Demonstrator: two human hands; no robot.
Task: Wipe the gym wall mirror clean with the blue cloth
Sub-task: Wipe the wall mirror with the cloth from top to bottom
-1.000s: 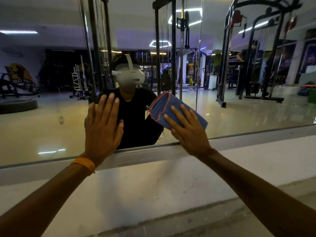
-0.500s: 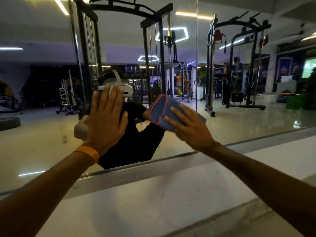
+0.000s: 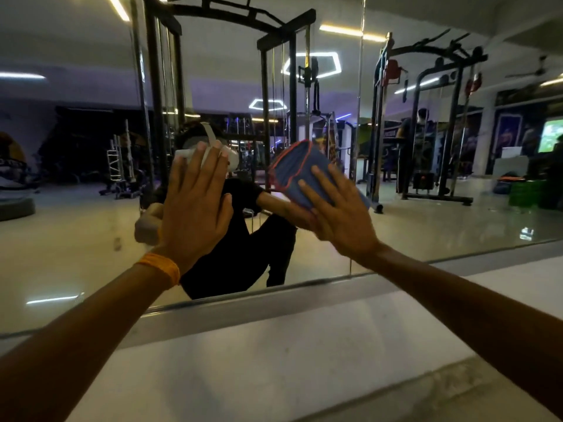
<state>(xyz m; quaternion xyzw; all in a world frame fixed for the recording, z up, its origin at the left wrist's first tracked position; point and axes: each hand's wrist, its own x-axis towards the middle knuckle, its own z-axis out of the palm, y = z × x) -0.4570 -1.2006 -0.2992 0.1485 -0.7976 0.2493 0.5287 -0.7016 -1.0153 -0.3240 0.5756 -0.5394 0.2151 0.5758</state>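
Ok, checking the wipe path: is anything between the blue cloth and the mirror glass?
Nothing visible lies between them: the right hand presses the blue cloth against the mirror. Only the left hand, flat on the glass to the cloth's left and apart from it, would block a leftward sweep.

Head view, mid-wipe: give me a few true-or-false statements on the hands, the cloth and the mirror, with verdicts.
1. The right hand presses the blue cloth against the mirror. True.
2. The left hand grips the cloth. False: it is open at the glass, fingers straight, holding nothing.
3. An orange band sits on the left wrist. True.
4. The cloth is edged in green. False: it is edged in red-orange.
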